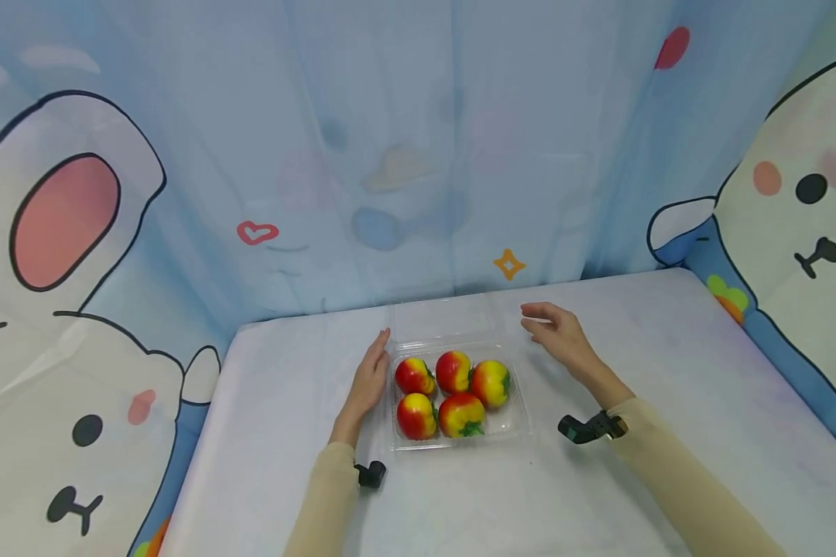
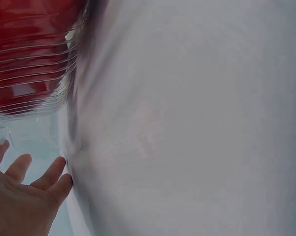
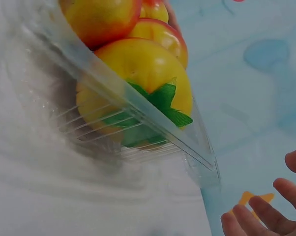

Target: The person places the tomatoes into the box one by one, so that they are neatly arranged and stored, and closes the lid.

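Observation:
A clear plastic clamshell tray [image 1: 519,418] stands on the white table and holds several red-and-yellow fruits [image 1: 454,370] with green leaf tops. Its transparent lid [image 1: 446,319] lies folded back behind it. My left hand [image 1: 371,374] lies with straight fingers along the tray's left side, against or very near it. My right hand [image 1: 556,329] hovers with relaxed fingers off the tray's far right corner, holding nothing. The right wrist view shows the tray wall [image 3: 138,115] and a fruit [image 3: 138,78] up close, with my fingertips [image 3: 266,216] at the lower right. In the left wrist view my fingers [image 2: 25,196] are spread beside the ribbed tray [image 2: 35,73].
A white cloth covers the table [image 1: 669,371]. A pale blue cartoon curtain [image 1: 418,155] hangs right behind the table's far edge, and printed panels close off both sides. Black wrist cameras [image 1: 585,428] sit on both forearms.

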Demonstrator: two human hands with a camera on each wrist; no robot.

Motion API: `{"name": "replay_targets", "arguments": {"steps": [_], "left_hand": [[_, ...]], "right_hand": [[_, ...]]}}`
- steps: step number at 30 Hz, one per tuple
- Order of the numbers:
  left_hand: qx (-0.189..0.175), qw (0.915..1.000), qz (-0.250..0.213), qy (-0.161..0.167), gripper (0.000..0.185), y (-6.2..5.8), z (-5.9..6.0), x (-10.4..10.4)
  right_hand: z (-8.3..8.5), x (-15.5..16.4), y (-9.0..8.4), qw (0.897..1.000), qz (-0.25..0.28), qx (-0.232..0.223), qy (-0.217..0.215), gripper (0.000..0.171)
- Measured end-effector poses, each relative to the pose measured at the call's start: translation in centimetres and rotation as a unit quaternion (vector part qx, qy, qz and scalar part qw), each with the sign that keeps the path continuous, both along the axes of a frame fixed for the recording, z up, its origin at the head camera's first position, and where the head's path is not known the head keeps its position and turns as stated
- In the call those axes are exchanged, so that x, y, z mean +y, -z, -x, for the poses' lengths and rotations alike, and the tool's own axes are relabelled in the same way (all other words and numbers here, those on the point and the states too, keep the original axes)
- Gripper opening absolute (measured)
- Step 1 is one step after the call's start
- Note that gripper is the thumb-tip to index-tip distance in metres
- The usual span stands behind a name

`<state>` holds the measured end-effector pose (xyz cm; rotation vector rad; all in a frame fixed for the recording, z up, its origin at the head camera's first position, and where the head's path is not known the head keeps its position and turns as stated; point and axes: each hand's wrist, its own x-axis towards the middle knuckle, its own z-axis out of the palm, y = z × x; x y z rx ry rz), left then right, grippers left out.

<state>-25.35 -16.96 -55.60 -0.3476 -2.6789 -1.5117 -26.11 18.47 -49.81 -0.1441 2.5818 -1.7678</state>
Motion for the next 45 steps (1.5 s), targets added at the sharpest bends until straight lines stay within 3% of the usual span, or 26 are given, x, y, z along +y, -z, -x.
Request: {"name": "replay_targets", "arguments": {"steps": [8, 17, 23, 33, 40, 45], "left_hand": [[-0.012, 0.9999, 0.000, -0.006, 0.051, 0.1, -0.9, 0.3], [-0.010, 0.9999, 0.008, -0.008, 0.053, 0.3, -1.4, 0.4], [-0.006, 0.9999, 0.008, -0.006, 0.053, 0.5, -2.1, 0.4], [0.006, 1.0000, 0.006, -0.003, 0.054, 0.6, -3.3, 0.8], [0.014, 0.9999, 0.007, -0.002, 0.054, 0.6, -3.5, 1.0], [0.020, 0.9997, 0.011, -0.001, 0.053, 0.5, -3.4, 1.0]], "right_hand": [[2.5, -0.7, 1.0, 0.996, 0.038, -0.076, 0.017, 0.051], [5.4, -1.3, 1.7, 0.974, 0.125, -0.188, 0.005, 0.058], [6.7, -1.5, 2.3, 0.962, 0.138, -0.234, -0.020, 0.057], [7.3, -1.9, 3.0, 0.954, 0.141, -0.260, -0.049, 0.064], [7.7, -2.1, 3.4, 0.941, 0.170, -0.290, -0.035, 0.063], [8.4, -1.9, 3.8, 0.931, 0.194, -0.301, -0.063, 0.061]]}}
